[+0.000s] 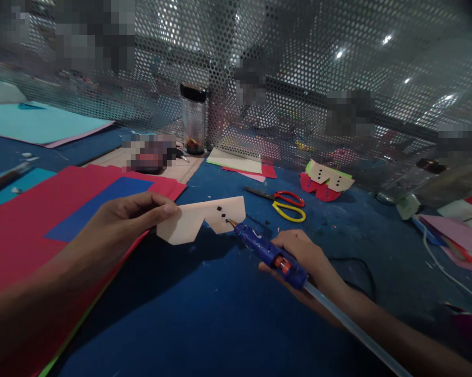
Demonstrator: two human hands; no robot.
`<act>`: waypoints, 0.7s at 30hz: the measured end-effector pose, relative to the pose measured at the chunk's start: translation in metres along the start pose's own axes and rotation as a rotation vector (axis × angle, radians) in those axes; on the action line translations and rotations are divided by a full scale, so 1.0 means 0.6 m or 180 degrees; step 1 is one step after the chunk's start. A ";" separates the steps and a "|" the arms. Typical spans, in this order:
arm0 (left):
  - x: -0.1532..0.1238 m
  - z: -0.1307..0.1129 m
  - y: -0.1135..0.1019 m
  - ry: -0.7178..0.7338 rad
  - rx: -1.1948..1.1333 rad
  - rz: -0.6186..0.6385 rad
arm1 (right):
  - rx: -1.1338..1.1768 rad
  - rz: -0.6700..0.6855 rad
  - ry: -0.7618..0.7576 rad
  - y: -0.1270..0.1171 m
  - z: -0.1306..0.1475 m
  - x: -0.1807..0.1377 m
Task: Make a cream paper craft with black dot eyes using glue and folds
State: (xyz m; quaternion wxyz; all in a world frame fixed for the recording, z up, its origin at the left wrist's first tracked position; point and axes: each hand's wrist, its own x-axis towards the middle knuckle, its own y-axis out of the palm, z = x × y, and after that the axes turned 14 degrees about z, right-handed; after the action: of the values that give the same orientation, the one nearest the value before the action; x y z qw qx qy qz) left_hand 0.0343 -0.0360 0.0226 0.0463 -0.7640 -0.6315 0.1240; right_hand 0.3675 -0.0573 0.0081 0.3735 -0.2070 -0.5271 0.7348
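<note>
My left hand (pixel 131 217) pinches the left edge of a cream paper cut-out (pixel 200 220) with small black squares on it, holding it just above the blue table (pixel 188 314). My right hand (pixel 306 262) is wrapped round a blue glue gun (pixel 269 254). A clear glue stick pokes out of the gun's rear. The gun's nozzle touches the cut-out near the black squares.
Red and blue paper sheets (pixel 63 220) lie at the left under my forearm. Red-and-yellow scissors (pixel 285 204) rest beyond the cut-out. Finished red, cream and green paper pieces (pixel 326 183) sit further right. A clear jar (pixel 193 120) stands against a perforated metal screen (pixel 298 78).
</note>
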 end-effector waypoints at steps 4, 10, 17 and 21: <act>0.002 0.004 0.001 0.0063 -0.0042 -0.0046 | 0.0080 -0.0094 -0.0041 0.007 -0.006 0.001; -0.003 0.004 0.002 0.0008 -0.0064 0.0004 | 0.0025 -0.0229 -0.0111 0.015 -0.009 -0.001; -0.002 0.000 0.005 0.0054 -0.0105 0.0030 | 0.0199 -0.0354 -0.0016 0.015 0.002 -0.001; -0.001 0.004 0.002 0.0082 -0.0075 0.0020 | 0.0199 -0.0275 0.0041 0.011 0.007 -0.002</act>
State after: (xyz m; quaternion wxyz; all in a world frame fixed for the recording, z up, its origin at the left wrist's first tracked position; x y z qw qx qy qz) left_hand 0.0348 -0.0371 0.0200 0.0450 -0.7679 -0.6299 0.1069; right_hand 0.3630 -0.0618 0.0033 0.4145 -0.1769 -0.5099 0.7327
